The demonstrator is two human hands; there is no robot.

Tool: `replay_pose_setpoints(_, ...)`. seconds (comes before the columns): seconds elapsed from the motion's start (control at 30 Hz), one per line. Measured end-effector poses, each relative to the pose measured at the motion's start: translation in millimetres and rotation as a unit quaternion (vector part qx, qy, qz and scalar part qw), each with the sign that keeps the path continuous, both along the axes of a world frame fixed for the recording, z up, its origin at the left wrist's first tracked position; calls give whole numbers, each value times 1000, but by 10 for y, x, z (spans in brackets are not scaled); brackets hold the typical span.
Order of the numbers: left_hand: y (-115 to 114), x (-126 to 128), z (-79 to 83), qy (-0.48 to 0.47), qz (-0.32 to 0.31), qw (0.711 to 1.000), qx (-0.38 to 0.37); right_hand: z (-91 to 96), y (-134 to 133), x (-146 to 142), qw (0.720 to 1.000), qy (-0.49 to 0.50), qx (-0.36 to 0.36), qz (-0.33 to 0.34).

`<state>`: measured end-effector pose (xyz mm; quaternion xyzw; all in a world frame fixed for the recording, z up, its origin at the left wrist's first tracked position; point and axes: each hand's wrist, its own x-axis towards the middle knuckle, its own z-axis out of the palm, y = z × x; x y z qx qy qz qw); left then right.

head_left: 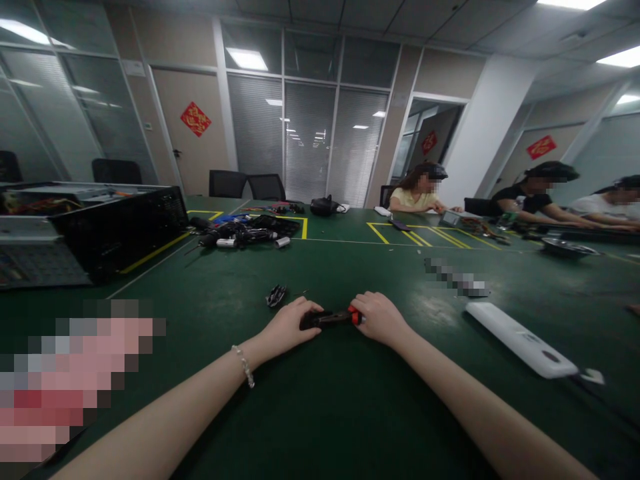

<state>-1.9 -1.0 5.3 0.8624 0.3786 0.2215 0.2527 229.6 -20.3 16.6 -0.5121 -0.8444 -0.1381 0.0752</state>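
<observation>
Between my two hands, close above the green table, is a tool that looks like pliers [341, 317], with red on its handle end and dark jaws pointing left. My right hand [381, 319] is closed around the red handle end. My left hand [290, 325], with a beaded bracelet at the wrist, pinches a small black piece [309, 321] between thumb and fingers, at the jaw end. Its exact kind is too dark to tell, and I cannot tell whether the jaws grip it. A small dark bundle [276, 295] lies just beyond my left hand.
An open computer case [135, 230] stands at the left. Cables and tools [245, 230] are heaped at the back left. A white power strip [520, 339] lies at the right, with a metal bowl [567, 248] farther off. Several people [417, 193] sit at the far right.
</observation>
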Motion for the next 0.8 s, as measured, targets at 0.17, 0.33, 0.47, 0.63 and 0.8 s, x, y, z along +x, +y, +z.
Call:
replay_pose_setpoints(0.17,-9,-4,15,3,0,1000,-9,-9,1,-1,1000,4,7,5)
replay_pose_setpoints(0.33,-18,-5,22,3,5,1000,-13,-19,9,6,1000,0,7,4)
replay_pose_setpoints(0.47,-18,-9,29,3,2,1000,-18,-27,14,5,1000,4,8,7)
replay_pose_setpoints(0.63,-3,-17,25,-1,-1,1000,-20,-36,17,6,1000,8,9,7)
replay_pose_setpoints(0.8,7,-9,6,1,-6,1000,-2,-38,19,5,1000,3,16,6)
